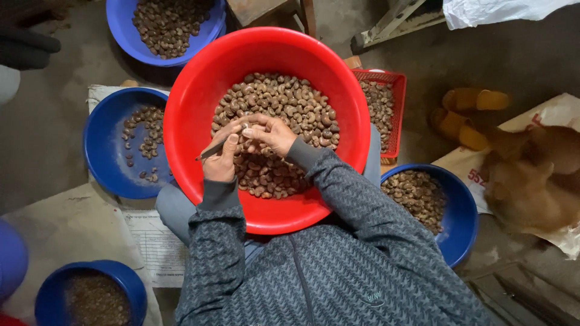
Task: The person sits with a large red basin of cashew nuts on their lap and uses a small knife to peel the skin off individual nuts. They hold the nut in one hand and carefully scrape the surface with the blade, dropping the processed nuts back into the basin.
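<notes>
A person in a grey patterned jacket sits over a large red bowl (181, 151) of brown nuts (290, 108) resting on the lap. The left hand (220, 158) grips a thin dark tool (211, 151), its fingers closed around it. The right hand (272, 133) pinches a single nut against the tool's tip, just above the pile. Blue bowls (103, 151) of nuts stand around on the floor.

The grey floor (531, 60) holds blue bowls (115, 145) left and right of the hands, a red basket (393, 81) and yellow slippers (465, 115) to the right.
</notes>
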